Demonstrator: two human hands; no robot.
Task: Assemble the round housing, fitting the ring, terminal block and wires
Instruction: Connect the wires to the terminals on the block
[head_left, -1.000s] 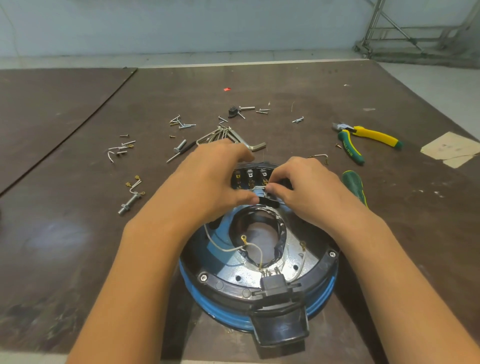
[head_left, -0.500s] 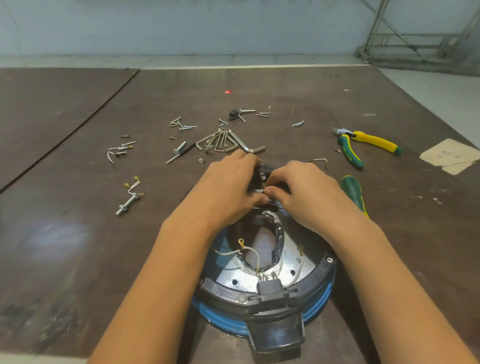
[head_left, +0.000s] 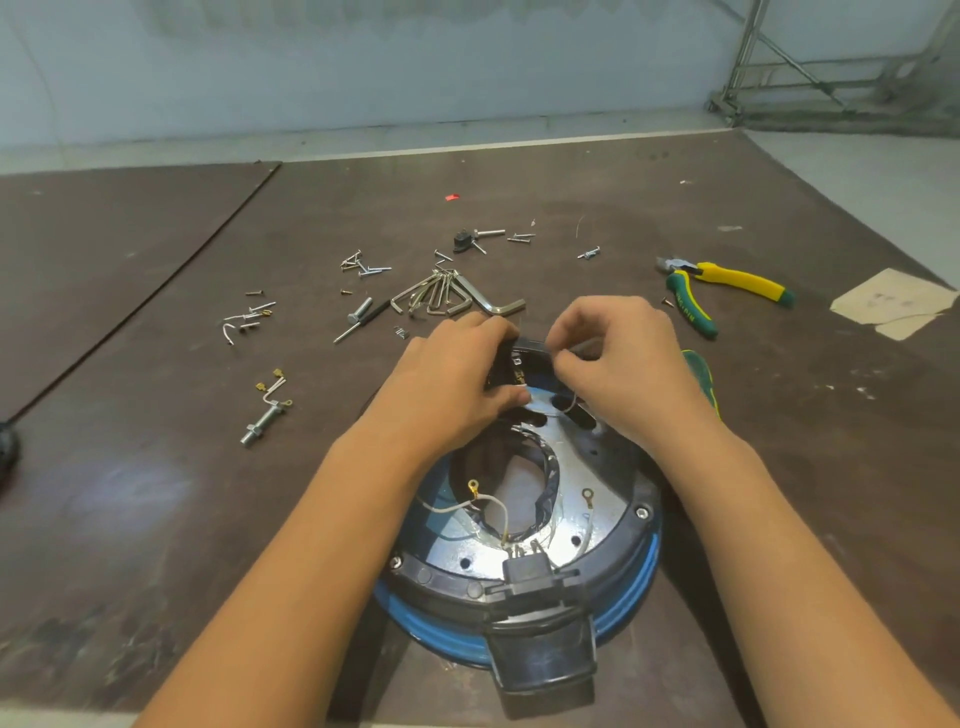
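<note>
My left hand (head_left: 457, 384) grips the black terminal block (head_left: 511, 364), fingers curled over its top and thumb tucked beneath. The block stands at the far rim of the round housing (head_left: 631, 597). My right hand (head_left: 618, 374) is closed in a pinch, thumb and forefinger meeting just beside the block on what looks like the end of a thin white wire (head_left: 570, 406). That wire loops down over the shiny metal plate (head_left: 566, 519). The spot is blurred, so I cannot tell exactly how the wire end sits against the block.

The housing lies flat at the middle of the tabletop's (head_left: 156, 467) near edge, blue outside, with the black ring (head_left: 623, 551) seated round the plate. A black socket (head_left: 540, 660) juts from its near side. Inside the central opening a second white lead ends in a gold ring lug (head_left: 472, 487), and another lug (head_left: 587, 493) rests on the plate.

Beyond my hands, toward the centre of the tabletop, is a fan of hex keys (head_left: 457, 293) with loose screws (head_left: 363, 267) scattered around it. Green-and-yellow pliers (head_left: 722, 291) lie toward the right edge, a scrap of paper (head_left: 893, 304) further right. A green screwdriver handle (head_left: 701, 374) shows just behind my right wrist. A bolt (head_left: 262, 422) with short wired lugs lies toward the left.
</note>
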